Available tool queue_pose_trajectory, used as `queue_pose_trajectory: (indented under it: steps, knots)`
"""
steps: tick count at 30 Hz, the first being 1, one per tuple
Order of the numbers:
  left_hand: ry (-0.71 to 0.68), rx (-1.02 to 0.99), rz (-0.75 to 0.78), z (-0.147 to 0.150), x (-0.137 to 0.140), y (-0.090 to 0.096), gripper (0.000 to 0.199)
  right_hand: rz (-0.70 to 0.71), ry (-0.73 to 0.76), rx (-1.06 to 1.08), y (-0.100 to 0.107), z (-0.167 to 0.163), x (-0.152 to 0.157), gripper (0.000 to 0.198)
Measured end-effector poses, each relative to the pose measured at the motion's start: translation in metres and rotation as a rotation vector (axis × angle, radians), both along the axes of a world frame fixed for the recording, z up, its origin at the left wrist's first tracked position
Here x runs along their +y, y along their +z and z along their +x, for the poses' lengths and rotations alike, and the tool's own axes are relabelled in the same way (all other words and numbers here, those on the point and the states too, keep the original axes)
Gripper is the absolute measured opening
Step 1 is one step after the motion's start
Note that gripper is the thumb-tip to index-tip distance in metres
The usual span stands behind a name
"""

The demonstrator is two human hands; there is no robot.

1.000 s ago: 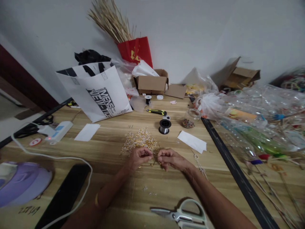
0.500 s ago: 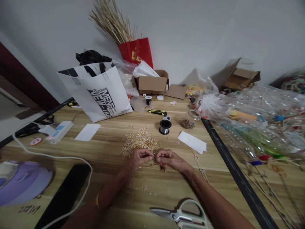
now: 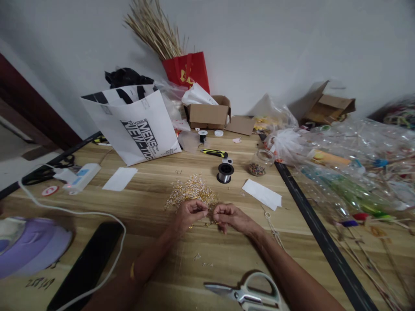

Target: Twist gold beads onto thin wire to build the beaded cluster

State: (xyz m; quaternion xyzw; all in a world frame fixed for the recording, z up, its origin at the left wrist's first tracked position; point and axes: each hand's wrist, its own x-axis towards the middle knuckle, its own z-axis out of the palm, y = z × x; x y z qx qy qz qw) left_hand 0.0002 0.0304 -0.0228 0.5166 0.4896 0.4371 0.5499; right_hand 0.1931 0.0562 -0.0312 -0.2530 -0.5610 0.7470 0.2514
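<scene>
Over the table's middle, my left hand (image 3: 191,214) is closed in a pinch, thumb against fingertips; what it holds is too small to make out. Just right of it my right hand (image 3: 231,218) is closed too, fingers curled. A thin gold chain (image 3: 199,225) stretches below my left hand and runs into the fingers of my right hand. Right behind both hands lies a heap of gold and clear beaded pieces (image 3: 191,190). A few small clear bits (image 3: 197,256) are on the wood nearer to me. Scissors with pale handles (image 3: 246,293) rest close to my right forearm.
A spool of wire (image 3: 225,172), a yellow-black cutter (image 3: 214,153) and a glass jar of beads (image 3: 261,163) stand beyond the heap. White paper (image 3: 262,193) and a pale strand (image 3: 274,229) lie right. Left are a power strip (image 3: 82,178), a cable and a black phone-like slab (image 3: 87,265).
The view has shifted very slightly. My left hand's fingertips have moved a touch, drawing a little apart from the right hand; the right hand looks the same.
</scene>
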Motion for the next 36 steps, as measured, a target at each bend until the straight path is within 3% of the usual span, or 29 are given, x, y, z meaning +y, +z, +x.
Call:
queue_pose_trajectory:
  steps: [23,36]
  knots:
    - [0.003,-0.068,-0.049,-0.001,0.0,0.003,0.023,0.055,-0.094,-0.069,0.003,-0.005,-0.005,0.027]
    - [-0.016,-0.048,0.014,0.0,0.001,0.001,0.02,0.079,-0.169,-0.089,0.007,-0.01,-0.009,0.02]
